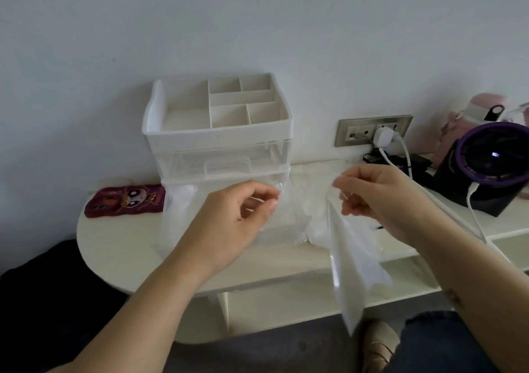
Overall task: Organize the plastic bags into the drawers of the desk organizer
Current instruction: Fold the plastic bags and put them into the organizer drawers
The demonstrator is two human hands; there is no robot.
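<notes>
Clear plastic hangs from my right hand (372, 195): thumb and fingertips pinch the top edge of a bag (349, 272), which droops in a long fold past the table (114, 244) edge toward the floor. My left hand (237, 215) hovers just left of it, over the pulled-out lower drawer (297, 229). Its fingers are curled and its thumb meets the forefinger at a scrap of clear film, but I cannot tell whether it truly grips anything.

That drawer belongs to the white organizer (217, 132), which stands against the wall with a divided tray on top and a closed clear drawer beneath the tray. Crumpled plastic (183, 201) already lies in the open drawer's left side. More loose plastic (315, 175) lies on the table between the organizer and my right hand.

Further out are a dark red pouch (126, 201) to the left, a wall socket (372, 129) with a white plug, and a purple-rimmed black device (492, 161) to the right.

I judge the step in hand to be readying this one bag for the open drawer. The bag looks too long to go in as it hangs, so the next move likely calls for my left hand to take a free edge, fold or gather the film smaller, then lay it in beside the plastic already there.
</notes>
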